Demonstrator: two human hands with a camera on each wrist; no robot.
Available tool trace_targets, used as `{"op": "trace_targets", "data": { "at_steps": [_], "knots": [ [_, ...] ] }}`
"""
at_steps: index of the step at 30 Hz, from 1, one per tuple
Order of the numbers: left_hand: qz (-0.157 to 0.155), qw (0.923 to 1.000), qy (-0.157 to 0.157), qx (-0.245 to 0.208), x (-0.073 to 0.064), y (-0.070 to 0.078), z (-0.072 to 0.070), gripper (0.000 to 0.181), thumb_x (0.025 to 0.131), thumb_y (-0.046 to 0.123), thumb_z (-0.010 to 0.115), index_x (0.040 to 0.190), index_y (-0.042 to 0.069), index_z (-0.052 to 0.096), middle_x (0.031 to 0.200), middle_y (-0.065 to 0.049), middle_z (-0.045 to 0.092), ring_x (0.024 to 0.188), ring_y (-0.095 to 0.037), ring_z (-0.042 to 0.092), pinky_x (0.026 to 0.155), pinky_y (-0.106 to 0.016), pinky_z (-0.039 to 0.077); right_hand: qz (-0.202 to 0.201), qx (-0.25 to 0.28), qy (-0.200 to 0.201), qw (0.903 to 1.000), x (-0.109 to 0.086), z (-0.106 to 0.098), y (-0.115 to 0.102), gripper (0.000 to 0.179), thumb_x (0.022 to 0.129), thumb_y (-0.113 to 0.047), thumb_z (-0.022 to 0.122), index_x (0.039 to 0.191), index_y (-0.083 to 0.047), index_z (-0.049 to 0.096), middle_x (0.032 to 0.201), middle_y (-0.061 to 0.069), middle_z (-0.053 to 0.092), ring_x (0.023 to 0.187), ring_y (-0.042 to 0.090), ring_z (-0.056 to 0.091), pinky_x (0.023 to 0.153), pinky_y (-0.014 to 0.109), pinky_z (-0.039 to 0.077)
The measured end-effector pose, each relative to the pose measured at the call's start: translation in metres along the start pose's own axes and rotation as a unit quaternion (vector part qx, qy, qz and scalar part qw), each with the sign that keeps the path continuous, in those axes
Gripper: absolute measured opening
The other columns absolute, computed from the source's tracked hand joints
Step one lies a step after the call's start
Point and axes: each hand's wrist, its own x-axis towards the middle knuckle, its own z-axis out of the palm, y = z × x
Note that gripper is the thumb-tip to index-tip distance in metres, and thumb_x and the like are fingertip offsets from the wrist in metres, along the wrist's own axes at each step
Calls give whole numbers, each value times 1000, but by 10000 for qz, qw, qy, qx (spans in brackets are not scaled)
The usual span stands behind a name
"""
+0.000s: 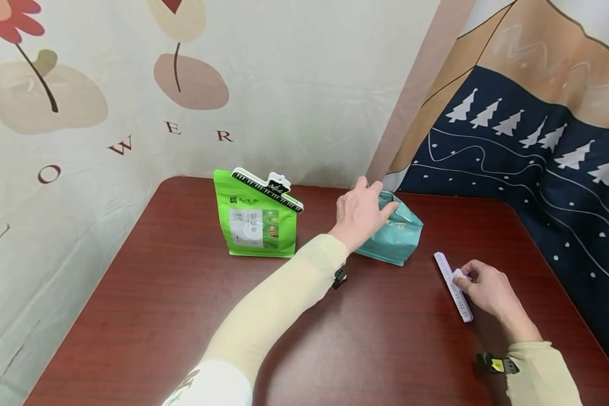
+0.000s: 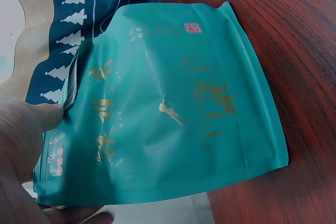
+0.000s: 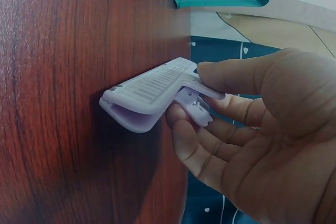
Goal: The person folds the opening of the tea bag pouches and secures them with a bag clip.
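A teal foil pouch (image 1: 398,239) with gold writing stands toward the back of the table. My left hand (image 1: 359,211) grips it near its top edge. In the left wrist view the thumb (image 2: 31,116) lies at the pouch's edge, and the other fingers are mostly hidden behind it. On the right, my right hand (image 1: 489,287) pinches the handle of a pale lilac bag clip (image 1: 449,279). In the right wrist view, thumb and fingers squeeze the handle from both sides, and the clip's (image 3: 149,95) long jaws are parted, close over the tabletop.
A bright green pouch (image 1: 256,223) stands at the back left, with a black-and-white bag clip (image 1: 269,189) across its slanted top. The dark red wooden table (image 1: 193,299) reaches back to patterned cloth hangings (image 1: 294,84).
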Motion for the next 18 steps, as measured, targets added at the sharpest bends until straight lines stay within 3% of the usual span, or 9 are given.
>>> {"op": "trace_targets", "data": {
  "at_steps": [6,14,18],
  "knots": [
    [259,9980,393,428,0,-1,2,45,97,61,61,119,23,72,106,0,57,97,-16,53,94,-39,37,-22,-14,-10,10000,-1,1,1,20,94,-13,68,104,3,61,88,20,62,82,32,54,64,35,40],
    [941,9931,597,372,2,-3,3,29,101,49,63,113,25,74,100,6,65,94,-14,56,104,-48,31,11,17,-70,10000,0,0,0,22,95,-14,68,106,3,61,90,21,62,84,32,54,64,36,41],
    [1236,9876,769,593,3,-4,3,25,101,47,63,110,28,77,103,8,67,96,-13,56,105,-49,30,27,8,-71,10000,0,0,0,23,95,-14,69,108,4,61,92,23,63,85,34,54,65,36,42]
  ]
}}
